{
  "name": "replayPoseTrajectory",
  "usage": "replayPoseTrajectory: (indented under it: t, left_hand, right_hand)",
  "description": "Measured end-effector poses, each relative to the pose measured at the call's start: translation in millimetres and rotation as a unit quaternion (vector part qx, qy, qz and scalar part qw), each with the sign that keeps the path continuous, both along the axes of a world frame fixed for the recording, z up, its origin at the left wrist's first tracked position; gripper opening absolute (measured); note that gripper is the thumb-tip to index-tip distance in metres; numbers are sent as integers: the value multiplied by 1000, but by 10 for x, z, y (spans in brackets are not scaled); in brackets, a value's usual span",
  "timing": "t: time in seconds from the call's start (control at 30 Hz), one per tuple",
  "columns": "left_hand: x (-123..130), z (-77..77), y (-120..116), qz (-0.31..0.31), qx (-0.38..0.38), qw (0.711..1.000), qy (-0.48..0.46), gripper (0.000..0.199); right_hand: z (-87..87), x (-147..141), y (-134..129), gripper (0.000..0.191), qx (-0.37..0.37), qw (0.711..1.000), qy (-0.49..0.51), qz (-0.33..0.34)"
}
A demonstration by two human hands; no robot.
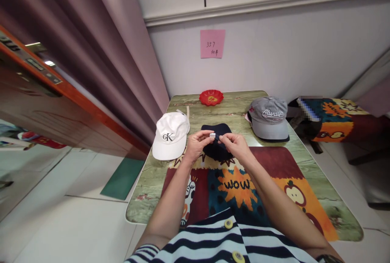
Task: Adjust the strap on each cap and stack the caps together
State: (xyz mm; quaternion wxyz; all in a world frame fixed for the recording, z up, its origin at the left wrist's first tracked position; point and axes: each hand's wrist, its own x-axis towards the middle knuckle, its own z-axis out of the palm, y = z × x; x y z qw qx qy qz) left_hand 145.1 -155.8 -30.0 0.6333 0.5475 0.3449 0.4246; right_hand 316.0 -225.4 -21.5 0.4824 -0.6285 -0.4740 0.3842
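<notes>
Navy fabric shows between two bare hands: one navy cap (217,151) is held above the worktop (141,192), near its middle. The left hand (197,144) is narrow, thumb and fingers pinching one small white tag (212,135) at the cap. The right hand (237,144) is also narrow, its fingertips closed on a dark, thin part of the navy cap, just beside the tag.

One white baseball cap (171,133) with "CK" lettering lies left of the hands, brim toward the person. One grey baseball cap (269,113) reading "Always" sits to the right; a dark edge shows under its brim, and whether a second cap is nested there, I cannot tell. One red scalloped dish (211,97) rests near the far edge, between those two caps.

One patterned mat (274,159) covers the near part of the worktop, with one "WOW" burst. One pink sticky note (212,44) is stuck on the wall (258,52) behind. Two yellow buttons (228,224) show on the person's one striped shirt (195,240).
</notes>
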Motion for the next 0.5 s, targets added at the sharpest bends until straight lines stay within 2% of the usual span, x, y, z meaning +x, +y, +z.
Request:
replayPoseTrajectory:
  t: [0.17,0.33,0.4,0.5]
  left_hand:
    - [-41,31,6,-38,11,999,14,39]
    - [-39,76,-3,-89,29,995,36,39]
    - [-30,86,-6,-100,37,993,40,38]
    - [-30,106,-8,-100,49,993,41,36]
  right_hand:
    - [110,102,-19,41,1,998,-16,60]
    - [195,150,-2,41,15,992,-71,103]
    - [209,129,2,45,27,990,-96,97]
    - [216,100,-13,49,42,990,-126,50]
